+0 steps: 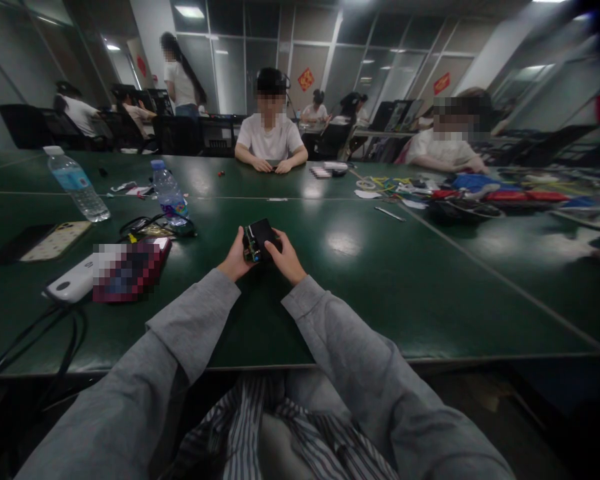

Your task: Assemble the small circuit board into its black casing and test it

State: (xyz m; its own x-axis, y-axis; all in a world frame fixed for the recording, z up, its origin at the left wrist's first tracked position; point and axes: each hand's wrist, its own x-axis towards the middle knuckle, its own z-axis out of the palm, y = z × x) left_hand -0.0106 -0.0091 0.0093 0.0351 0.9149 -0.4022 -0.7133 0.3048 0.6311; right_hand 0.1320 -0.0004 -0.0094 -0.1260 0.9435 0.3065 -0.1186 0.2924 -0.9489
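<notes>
Both hands hold a small black device (264, 235) with a green circuit board (253, 248) exposed along its left side, just above the green table. My left hand (237, 259) is closed around its left edge, by the board. On the other side my right hand (286, 259) grips the black casing, its thumb lying on the top face. A small blue part shows low on the board. The fingers beneath the device are hidden, and its exact kind is too small to make out.
Left on the green table (380, 293) are a white power bank (73, 283), a red-edged object (130, 270), black cables (155, 225), a phone (57, 240) and two water bottles (77, 187) (169, 190). Cables and pouches (500, 193) pile up at right. A person (271, 137) sits opposite.
</notes>
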